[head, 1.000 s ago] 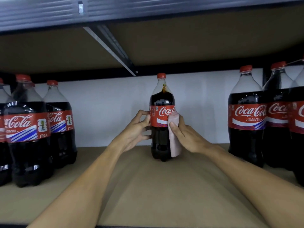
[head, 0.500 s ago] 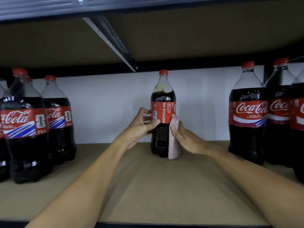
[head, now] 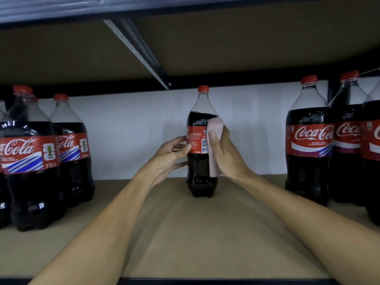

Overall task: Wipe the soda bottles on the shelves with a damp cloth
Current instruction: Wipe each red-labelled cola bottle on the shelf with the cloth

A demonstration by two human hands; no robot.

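One cola bottle (head: 200, 177) with a red cap and red label stands upright in the middle of the brown shelf board (head: 185, 233). Its barcode side faces me. My left hand (head: 171, 155) grips the bottle's left side at label height, thumb on the label. My right hand (head: 226, 155) presses a folded pink cloth (head: 214, 128) against the bottle's right side, the cloth reaching from above the label down toward the base.
Several cola bottles (head: 30, 161) stand at the shelf's left end and more bottles (head: 310, 140) at the right end. A white wall (head: 133, 130) closes the back. The upper shelf's underside with a metal rail (head: 141, 54) hangs low overhead.
The bottle has turned further, so the barcode panel now faces me. My right hand and the cloth have slid upward along the bottle's right side.
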